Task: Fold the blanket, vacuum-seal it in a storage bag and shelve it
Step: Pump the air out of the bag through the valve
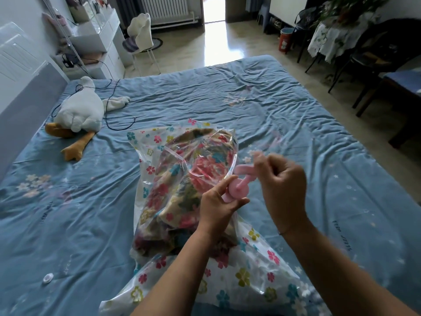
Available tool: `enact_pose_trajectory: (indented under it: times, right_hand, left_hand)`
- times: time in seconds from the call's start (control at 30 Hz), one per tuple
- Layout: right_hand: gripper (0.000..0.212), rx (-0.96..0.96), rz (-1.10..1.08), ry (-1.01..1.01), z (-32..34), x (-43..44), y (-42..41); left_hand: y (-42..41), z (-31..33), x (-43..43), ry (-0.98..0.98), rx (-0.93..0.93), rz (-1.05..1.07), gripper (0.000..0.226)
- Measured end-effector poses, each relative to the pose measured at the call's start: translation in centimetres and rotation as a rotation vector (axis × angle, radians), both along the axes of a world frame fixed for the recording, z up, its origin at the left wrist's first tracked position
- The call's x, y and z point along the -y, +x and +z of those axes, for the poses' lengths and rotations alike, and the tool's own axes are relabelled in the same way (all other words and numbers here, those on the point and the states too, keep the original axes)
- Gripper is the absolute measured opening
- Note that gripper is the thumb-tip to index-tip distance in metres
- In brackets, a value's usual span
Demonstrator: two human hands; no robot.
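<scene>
Here is the blue bed sheet [227,99], rumpled, and in the middle of it lies the vacuum storage bag [250,277], clear plastic printed with little flowers; inside it, bunched toward the far end, sits the floral blanket [182,185], and the near end of the bag lies flat and slack toward the person. Over the bag, the left hand [218,202] grips the pink hand pump [234,190], fingers curled round its barrel and thumb pressed along the side; the pump's lower end is hidden behind that hand, so whether it sits on a valve cannot be told. The right hand [280,179] is closed in a fist on the pump handle [245,169], which stands clear of the barrel with a thin pink rod showing between them; that hand is blurred, so the exact lie of each finger cannot be told. On the sheet to the near left rests a small white round cap [47,278], well apart from the bag; further off on the left lies a white plush goose [79,110] with orange feet, and a black cable [118,126] trails just beside it.
</scene>
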State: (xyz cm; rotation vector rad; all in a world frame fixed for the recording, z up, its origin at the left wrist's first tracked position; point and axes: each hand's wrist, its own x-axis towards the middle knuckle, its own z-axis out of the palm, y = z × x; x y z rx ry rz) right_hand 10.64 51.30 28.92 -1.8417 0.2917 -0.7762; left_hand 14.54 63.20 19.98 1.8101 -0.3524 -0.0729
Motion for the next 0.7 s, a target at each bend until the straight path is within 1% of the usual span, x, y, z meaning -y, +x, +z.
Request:
enact_pose_trajectory:
  times: [0.07, 0.1, 0.13, 0.17, 0.2, 0.27, 0.3, 0.33, 0.37, 0.4, 0.5, 0.53, 0.57, 0.6, 0.63, 0.7]
  right_hand:
    - [0.059, 0.190, -0.003, 0.091, 2.7, -0.2, -0.3]
    - [0.057, 0.236, -0.022, 0.096, 3.2, -0.4, -0.4]
    - [0.056, 0.232, -0.040, 0.073, 2.9, -0.6, -0.2]
    - [0.054, 0.182, -0.045, 0.031, 1.8, -0.7, 0.1]
    - [0.052, 0.089, -0.031, -0.016, 0.2, -0.7, 0.4]
    - [0.054, -0.156, 0.024, -0.110, -3.2, -0.6, 0.9]
    - [0.056, -0.242, 0.041, -0.124, -4.4, -0.4, 1.0]
    - [0.057, -0.266, 0.049, -0.121, -4.7, -0.3, 1.0]
    - [0.057, -0.226, 0.045, -0.113, -4.2, -0.2, 1.0]
    - [0.057, -0.145, 0.037, -0.095, -2.8, -0.2, 0.8]
    - [0.058, 0.174, 0.023, 0.070, 2.6, -0.3, 0.2]
    - [0.057, 0.254, 0.017, 0.095, 3.6, -0.2, 0.1]
    - [0.054, 0.288, -0.002, 0.079, 3.8, -0.2, 0.1]
    - [0.052, 0.263, -0.017, 0.035, 3.3, -0.4, 0.2]
    - [0.052, 0.192, -0.022, -0.024, 1.8, -0.4, 0.4]
    - [0.055, -0.038, -0.008, -0.135, -2.0, -0.3, 0.7]
  left_hand:
    - [0.0, -0.2, 0.1, 0.000, 0.000, 0.019, 0.060]
    - [0.0, -0.2, 0.1, 0.002, -0.001, 0.027, 0.059]
    - [0.0, -0.4, 0.1, 0.003, -0.005, 0.031, 0.060]
    - [0.0, -0.4, 0.1, -0.005, -0.008, 0.031, 0.060]
    - [0.0, -0.5, 0.1, -0.012, -0.015, 0.026, 0.060]
    - [-0.1, -0.5, -0.1, -0.027, -0.034, 0.013, 0.055]
    - [-0.1, -0.4, -0.2, -0.035, -0.041, 0.007, 0.053]
    - [-0.2, -0.2, -0.3, -0.037, -0.040, 0.003, 0.053]
    - [-0.2, -0.1, -0.3, -0.034, -0.030, 0.000, 0.053]
    - [-0.1, 0.1, -0.3, -0.028, -0.018, 0.001, 0.055]
    - [0.3, -0.1, -0.1, -0.011, -0.012, 0.024, 0.061]
    - [0.3, -0.2, -0.1, -0.003, -0.010, 0.025, 0.061]
    - [0.3, -0.2, 0.0, 0.000, -0.011, 0.024, 0.060]
    - [0.3, -0.3, 0.1, -0.001, -0.017, 0.024, 0.060]
    - [0.3, -0.3, 0.1, -0.014, -0.021, 0.019, 0.061]
    - [0.1, -0.2, 0.2, -0.027, -0.025, 0.005, 0.057]
